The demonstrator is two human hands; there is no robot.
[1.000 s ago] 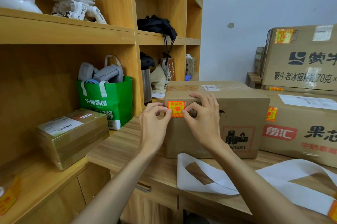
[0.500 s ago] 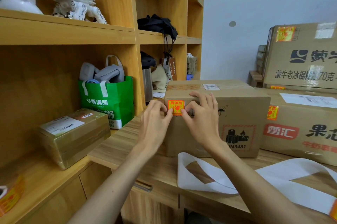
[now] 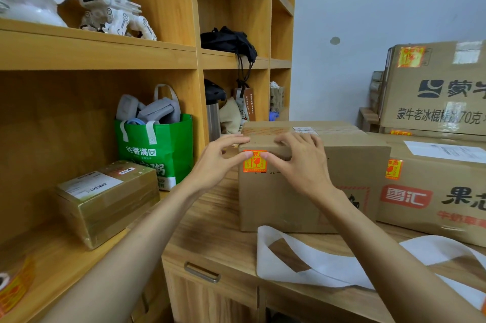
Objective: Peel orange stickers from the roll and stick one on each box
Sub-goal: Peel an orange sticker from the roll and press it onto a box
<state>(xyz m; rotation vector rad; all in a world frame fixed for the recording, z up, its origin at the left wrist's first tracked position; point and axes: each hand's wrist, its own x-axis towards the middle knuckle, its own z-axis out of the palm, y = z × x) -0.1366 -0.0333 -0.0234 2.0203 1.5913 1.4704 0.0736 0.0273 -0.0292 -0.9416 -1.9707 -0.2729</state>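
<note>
**Sticker going on the middle box, both thumbs on it**

The orange sticker (image 3: 254,162) sits on the front face of the plain cardboard box (image 3: 278,204), up in its top left corner just under the top edge. Both thumbs are pressed against the sticker's upper part. The left hand (image 3: 215,162) comes in from the side with its fingers stretched out nearly straight, tips touching the box's top left corner. The right hand (image 3: 302,165) has its fingers laid over the top edge and bent a little, thumb down on the front. Neither hand is holding anything, they're just pressing flat.

That box stands on a wooden counter (image 3: 210,230) with a drawer handle (image 3: 201,271) below. A loose strip of white backing paper (image 3: 315,262) lies in front of the box, partly under the right forearm.

Just to the right is a bigger carton with a red logo (image 3: 434,199), and it has its own orange sticker (image 3: 393,169) at the top left of its front. Above it, a carton with blue print (image 3: 434,101) carries one too (image 3: 410,56) (bit of glare on that one).

The sticker roll (image 3: 13,286) is way off at the bottom left on the low shelf, well apart from both hands. On the same shelf sits a taped-up parcel (image 3: 105,204), with a green tote bag (image 3: 157,149) behind it. A white toy robot (image 3: 105,7) sits on the shelf above.
</note>
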